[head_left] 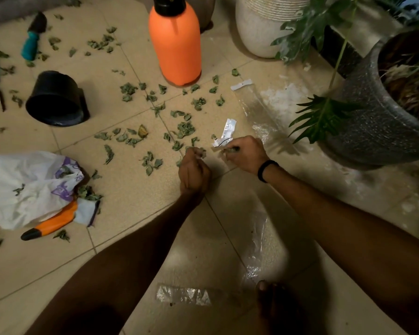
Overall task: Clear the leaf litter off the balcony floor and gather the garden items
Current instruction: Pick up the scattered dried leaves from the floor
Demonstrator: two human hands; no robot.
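Dry green leaves point(184, 129) lie scattered over the beige tiled floor point(131, 189). My left hand point(194, 170) is curled low over the floor and pinches a few leaves at its fingertips. Just to its right, my right hand point(244, 154), with a black band on the wrist, holds leaves together with a white paper tag point(225, 135). A white plastic bag point(32, 187) with purple print lies at the left with leaves on it. An orange-handled tool point(50, 224) pokes out from under the bag.
An orange spray bottle point(176, 42) stands at top centre. A black pot point(55, 99) lies tipped over at left, with teal-handled tools point(30, 44) beyond. Clear plastic wrappers point(252, 102) lie on the floor. A grey planter point(373, 117) and a white pot point(259, 27) stand at right.
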